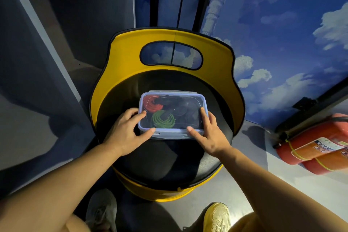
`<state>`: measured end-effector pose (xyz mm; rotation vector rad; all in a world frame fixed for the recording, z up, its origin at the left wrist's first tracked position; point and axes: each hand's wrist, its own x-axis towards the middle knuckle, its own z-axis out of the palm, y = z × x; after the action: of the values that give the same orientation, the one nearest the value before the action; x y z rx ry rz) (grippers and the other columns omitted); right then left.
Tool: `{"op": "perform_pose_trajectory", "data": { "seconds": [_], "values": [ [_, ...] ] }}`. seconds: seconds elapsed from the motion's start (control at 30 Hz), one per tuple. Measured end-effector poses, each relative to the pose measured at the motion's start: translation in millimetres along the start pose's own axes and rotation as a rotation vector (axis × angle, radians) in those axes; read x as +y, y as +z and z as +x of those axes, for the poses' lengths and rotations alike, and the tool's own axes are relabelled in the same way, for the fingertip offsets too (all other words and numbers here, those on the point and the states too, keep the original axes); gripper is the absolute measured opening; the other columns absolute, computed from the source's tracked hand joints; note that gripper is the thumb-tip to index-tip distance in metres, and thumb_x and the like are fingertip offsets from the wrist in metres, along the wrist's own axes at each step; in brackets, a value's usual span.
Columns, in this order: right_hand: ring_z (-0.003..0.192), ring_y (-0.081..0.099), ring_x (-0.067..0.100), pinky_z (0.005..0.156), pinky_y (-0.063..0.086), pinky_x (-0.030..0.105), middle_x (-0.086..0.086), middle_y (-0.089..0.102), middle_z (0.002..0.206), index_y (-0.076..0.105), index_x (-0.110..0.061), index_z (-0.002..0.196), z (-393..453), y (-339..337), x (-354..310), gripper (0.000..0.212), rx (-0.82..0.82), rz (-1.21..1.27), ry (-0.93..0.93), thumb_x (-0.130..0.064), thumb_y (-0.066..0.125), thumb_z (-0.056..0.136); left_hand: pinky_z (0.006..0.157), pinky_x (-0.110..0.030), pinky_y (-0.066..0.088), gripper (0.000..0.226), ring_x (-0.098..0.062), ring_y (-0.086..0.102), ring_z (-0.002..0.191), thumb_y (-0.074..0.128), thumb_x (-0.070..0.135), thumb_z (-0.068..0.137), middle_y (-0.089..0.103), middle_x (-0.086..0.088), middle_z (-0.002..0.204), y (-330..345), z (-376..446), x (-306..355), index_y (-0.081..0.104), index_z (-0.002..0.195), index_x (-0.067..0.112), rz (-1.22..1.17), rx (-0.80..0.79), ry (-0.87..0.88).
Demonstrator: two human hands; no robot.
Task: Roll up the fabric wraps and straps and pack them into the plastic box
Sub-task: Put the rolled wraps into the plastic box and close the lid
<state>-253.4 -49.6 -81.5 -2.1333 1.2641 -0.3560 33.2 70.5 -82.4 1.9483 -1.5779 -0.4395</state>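
On the black seat (165,158), outstretched fingers of both hands press the lidded plastic box (172,114) of rolled wraps (163,118).

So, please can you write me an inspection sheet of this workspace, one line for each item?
Surface: black seat of a yellow chair; the box stands on it.
Job's things: plastic box with clear lid on; inside, a red roll, a green roll and dark rolls.
Clutter: nothing seen on the seat.
Hands: left hand and right hand press with straight fingers on the lid's near corners.
Cables: nothing seen.
Surroundings: red fire extinguishers lying at the right; sky-painted wall behind; shoes on the floor below.
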Motion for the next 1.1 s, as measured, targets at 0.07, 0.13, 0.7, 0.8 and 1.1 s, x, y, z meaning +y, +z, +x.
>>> {"op": "perform_pose_trajectory", "data": {
  "seconds": [0.07, 0.13, 0.7, 0.8, 1.1],
  "values": [
    [0.137, 0.040, 0.015, 0.111, 0.043, 0.034, -0.015, 0.009, 0.159, -0.006, -0.038, 0.159, 0.1, -2.4, 2.3, 0.108, -0.038, -0.047, -0.028, -0.080, 0.055, 0.081, 0.119, -0.035, 0.030, 0.088, -0.014, 0.028, 0.149, 0.070, 0.067, 0.080, 0.023, 0.008, 0.165, 4.9, 3.3, 1.6, 0.051, 0.147, 0.014, 0.056, 0.008, 0.043],
    [0.138, 0.040, 0.019, 0.111, 0.044, 0.036, -0.013, 0.007, 0.159, -0.010, -0.036, 0.159, 1.9, -1.8, 3.6, 0.113, -0.049, -0.087, -0.047, -0.082, 0.055, 0.078, 0.123, -0.041, 0.028, 0.096, -0.013, 0.020, 0.153, 0.065, 0.071, 0.075, 0.020, 0.007, 0.167, 6.4, 6.2, 2.2, 0.045, 0.150, 0.013, 0.056, -0.041, 0.041],
    [0.129, 0.051, 0.028, 0.095, 0.055, 0.042, 0.007, 0.028, 0.155, 0.006, -0.025, 0.161, 11.3, 14.6, 13.0, 0.116, 0.082, -0.197, -0.050, -0.086, 0.047, 0.072, 0.119, -0.042, 0.027, 0.071, -0.022, 0.020, 0.154, 0.086, 0.034, 0.074, 0.029, -0.004, 0.164, 34.2, 6.1, 0.5, 0.060, 0.140, 0.024, -0.069, 0.095, 0.072],
    [0.131, 0.050, 0.027, 0.096, 0.054, 0.041, 0.006, 0.028, 0.156, 0.007, -0.025, 0.161, 9.6, 11.4, 8.9, 0.116, 0.092, -0.187, -0.047, -0.085, 0.050, 0.072, 0.118, -0.042, 0.031, 0.071, -0.020, 0.022, 0.153, 0.087, 0.036, 0.074, 0.027, 0.002, 0.165, 32.9, 6.1, 0.6, 0.061, 0.140, 0.026, -0.105, 0.090, 0.065],
    [0.153, 0.019, 0.015, 0.118, 0.029, 0.032, -0.005, -0.001, 0.169, 0.013, -0.030, 0.161, 4.6, -2.4, -2.3, 0.120, 0.063, -0.017, 0.011, -0.077, 0.071, 0.067, 0.110, -0.046, 0.046, 0.111, -0.014, 0.048, 0.136, 0.090, 0.056, 0.062, 0.046, 0.011, 0.152, 26.1, 12.8, 5.3, 0.030, 0.154, 0.042, -0.265, 0.018, -0.150]
  ]
}}
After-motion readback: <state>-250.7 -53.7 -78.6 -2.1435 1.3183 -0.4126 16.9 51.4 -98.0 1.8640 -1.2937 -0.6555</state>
